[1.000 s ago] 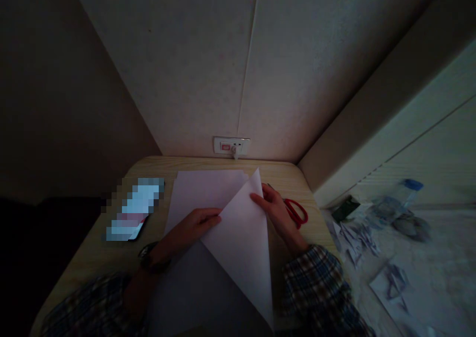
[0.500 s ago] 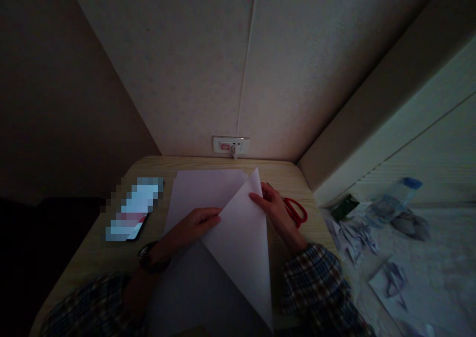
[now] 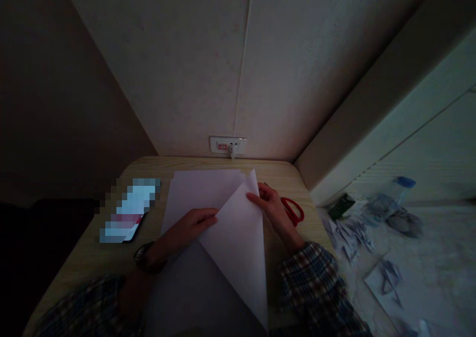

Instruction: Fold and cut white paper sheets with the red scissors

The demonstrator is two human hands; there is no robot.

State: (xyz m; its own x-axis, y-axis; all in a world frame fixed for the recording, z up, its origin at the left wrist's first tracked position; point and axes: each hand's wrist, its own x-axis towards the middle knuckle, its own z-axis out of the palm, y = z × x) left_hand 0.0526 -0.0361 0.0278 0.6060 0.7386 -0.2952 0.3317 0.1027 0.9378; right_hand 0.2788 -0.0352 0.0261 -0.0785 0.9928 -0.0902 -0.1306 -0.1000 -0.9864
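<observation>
A white sheet of paper (image 3: 238, 238), folded over diagonally into a triangular flap, is held above a stack of paper (image 3: 203, 186) on the small table. My left hand (image 3: 191, 228) grips the flap's left edge with fingers and thumb close together. At the flap's upper right edge, my right hand (image 3: 269, 203) pinches the paper, thumb in front and fingers partly hidden behind it. Red-handled scissors (image 3: 294, 210) lie just right of my right hand, their blades mostly hidden by it.
A phone (image 3: 130, 210) with a lit, blurred screen lies at the table's left. A wall socket (image 3: 227, 145) with a plug sits behind the table (image 3: 275, 167). To the right are a plastic bottle (image 3: 399, 188), paper scraps (image 3: 351, 235) and a green packet (image 3: 341, 206).
The whole view has shifted slightly, so things appear a little further left. Both hands keep their hold on the folded sheet, with no clear movement against it.
</observation>
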